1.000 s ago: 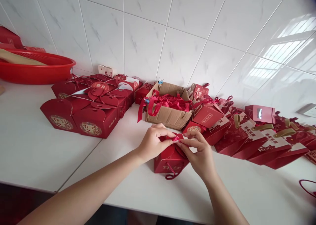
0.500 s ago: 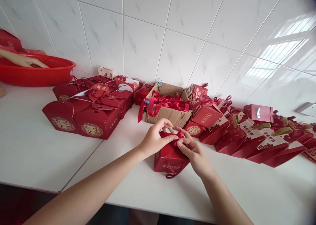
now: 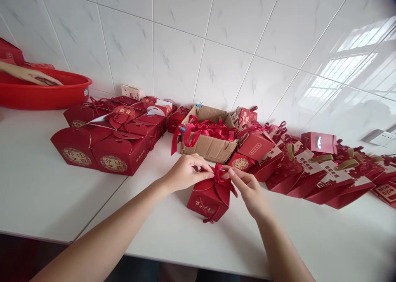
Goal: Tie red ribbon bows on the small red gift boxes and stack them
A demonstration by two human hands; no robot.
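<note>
A small red gift box (image 3: 208,198) stands on the white counter in front of me, its top flaps gathered under a red ribbon bow (image 3: 220,175). My left hand (image 3: 185,174) pinches the left end of the ribbon. My right hand (image 3: 249,188) pinches the right end of it. Both hands sit at the box's top, one on each side. A red cord tassel hangs on the box's front face.
An open cardboard box (image 3: 210,144) of red ribbons sits just behind. Several larger red boxes (image 3: 107,142) are grouped at left, and several flat red bags (image 3: 321,172) lie at right. Far left, another person's hand (image 3: 34,76) rests in a red basin (image 3: 46,93).
The box's flaps have closed and the ribbon now forms a bow on top. My hands have drawn apart to either side of it. The other person's hand appeared in the basin.
</note>
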